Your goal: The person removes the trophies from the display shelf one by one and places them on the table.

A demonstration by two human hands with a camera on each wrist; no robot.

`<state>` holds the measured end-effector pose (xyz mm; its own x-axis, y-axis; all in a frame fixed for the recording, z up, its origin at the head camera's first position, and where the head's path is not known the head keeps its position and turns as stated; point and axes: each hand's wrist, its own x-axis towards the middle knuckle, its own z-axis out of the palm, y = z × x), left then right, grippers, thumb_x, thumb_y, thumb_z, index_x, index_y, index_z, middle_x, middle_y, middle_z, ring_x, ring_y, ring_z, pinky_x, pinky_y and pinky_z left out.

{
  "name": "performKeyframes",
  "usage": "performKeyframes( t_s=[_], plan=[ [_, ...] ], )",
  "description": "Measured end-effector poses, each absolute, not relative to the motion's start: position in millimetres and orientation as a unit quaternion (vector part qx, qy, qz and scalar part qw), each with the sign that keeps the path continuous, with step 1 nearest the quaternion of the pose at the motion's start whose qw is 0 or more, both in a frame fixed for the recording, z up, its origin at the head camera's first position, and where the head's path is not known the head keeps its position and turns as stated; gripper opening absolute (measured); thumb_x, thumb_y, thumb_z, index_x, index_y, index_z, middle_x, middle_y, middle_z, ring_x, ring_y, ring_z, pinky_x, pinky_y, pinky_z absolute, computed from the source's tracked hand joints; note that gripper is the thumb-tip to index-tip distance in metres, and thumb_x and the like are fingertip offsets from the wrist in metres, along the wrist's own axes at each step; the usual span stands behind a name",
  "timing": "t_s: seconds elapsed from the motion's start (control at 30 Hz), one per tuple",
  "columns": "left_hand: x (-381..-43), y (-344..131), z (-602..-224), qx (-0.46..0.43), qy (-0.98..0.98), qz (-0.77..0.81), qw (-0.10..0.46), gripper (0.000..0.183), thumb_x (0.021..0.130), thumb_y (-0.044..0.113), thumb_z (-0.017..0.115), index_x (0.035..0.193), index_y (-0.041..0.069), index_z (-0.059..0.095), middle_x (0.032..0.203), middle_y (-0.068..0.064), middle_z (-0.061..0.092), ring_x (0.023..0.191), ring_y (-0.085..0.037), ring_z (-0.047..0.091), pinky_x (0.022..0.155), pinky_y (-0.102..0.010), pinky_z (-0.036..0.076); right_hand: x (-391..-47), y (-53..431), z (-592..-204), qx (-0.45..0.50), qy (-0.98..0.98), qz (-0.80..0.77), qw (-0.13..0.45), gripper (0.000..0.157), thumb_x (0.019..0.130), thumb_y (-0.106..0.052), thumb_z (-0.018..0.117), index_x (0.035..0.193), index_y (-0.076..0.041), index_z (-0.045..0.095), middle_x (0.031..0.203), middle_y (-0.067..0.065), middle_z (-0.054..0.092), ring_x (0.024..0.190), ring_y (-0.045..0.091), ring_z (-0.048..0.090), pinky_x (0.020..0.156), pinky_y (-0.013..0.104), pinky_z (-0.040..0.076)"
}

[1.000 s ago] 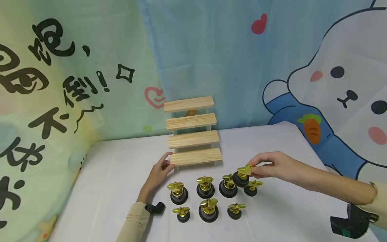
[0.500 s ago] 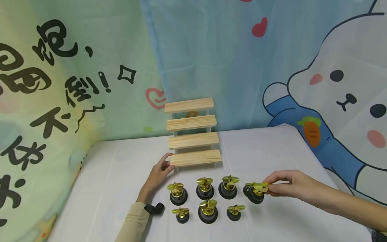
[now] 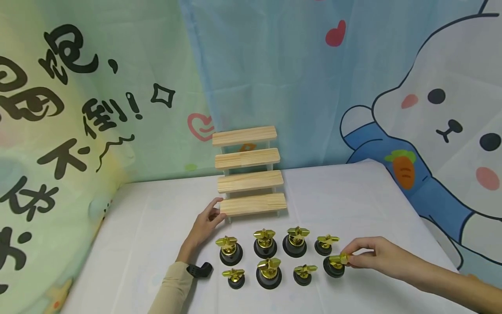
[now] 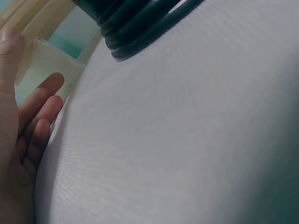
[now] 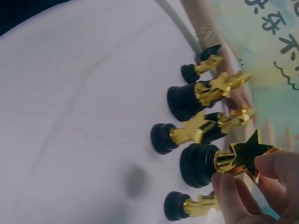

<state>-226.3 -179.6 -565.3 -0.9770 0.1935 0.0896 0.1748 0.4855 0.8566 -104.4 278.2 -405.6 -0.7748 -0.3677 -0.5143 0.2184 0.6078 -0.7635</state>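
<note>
My right hand [image 3: 374, 256] pinches the star top of a small gold trophy with a round black base [image 3: 333, 269], at the right end of the front row. In the right wrist view, thumb and fingers are on the gold star [image 5: 247, 151], its base [image 5: 198, 165] hanging below. My left hand [image 3: 205, 222] holds the left end of the lowest step of a four-tier wooden display stand [image 3: 252, 204], thumb at its front corner, index finger at the back. In the left wrist view the thumb lies against the wood, other fingers [image 4: 44, 98] loosely curled beneath.
Several more star trophies stand in two rows before the stand, including a large front one [image 3: 269, 274], a small one [image 3: 303, 275] and a small back one [image 3: 323, 246]. White cloth [image 3: 157, 235] covers the table. A printed curtain [image 3: 294, 87] hangs behind.
My right hand has carried the trophy from the back row rightward, then toward the front, to the front row's right end. My left hand has stayed on the stand.
</note>
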Motion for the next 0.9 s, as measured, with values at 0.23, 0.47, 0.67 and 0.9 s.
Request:
performKeyframes(
  t_s=[0.23,0.47,0.67,0.9],
  plan=[
    [-227,-181,-565,0.102,0.862,0.497,0.010,0.055,0.093,0.034,0.064,0.144,0.025,0.044,0.095,-0.004,0.071,0.078,-0.011,0.058,0.069,-0.021,0.045,-104,271,-427,-0.063,0.832,-0.436,0.337,0.024,0.093,-0.018,0.064,0.111,-0.003,0.066,0.117,0.015,0.065,0.098,0.027,0.068,0.083,0.046,0.054],
    [-227,-180,-567,0.107,0.860,0.499,0.018,0.053,0.094,0.036,0.063,0.143,0.027,0.044,0.097,-0.005,0.071,0.077,-0.011,0.057,0.069,-0.021,0.045,-102,265,-444,-0.054,0.835,-0.430,0.339,0.022,0.091,-0.016,0.065,0.108,-0.002,0.067,0.116,0.016,0.065,0.097,0.026,0.068,0.081,0.044,0.055],
    [-226,-179,-569,0.111,0.858,0.500,0.020,0.054,0.093,0.037,0.063,0.143,0.027,0.044,0.095,-0.004,0.071,0.077,-0.013,0.057,0.069,-0.021,0.045,-102,268,-453,-0.050,0.834,-0.431,0.340,0.022,0.091,-0.015,0.065,0.108,-0.002,0.067,0.115,0.016,0.065,0.097,0.026,0.069,0.079,0.042,0.055],
    [-229,-180,-571,0.110,0.859,0.500,0.008,0.055,0.094,0.026,0.065,0.144,0.019,0.043,0.097,-0.010,0.071,0.076,-0.011,0.056,0.068,-0.021,0.044,-107,271,-456,-0.038,0.845,-0.414,0.336,0.021,0.091,-0.015,0.064,0.108,-0.003,0.067,0.115,0.016,0.066,0.097,0.025,0.069,0.080,0.044,0.055]
  ],
)
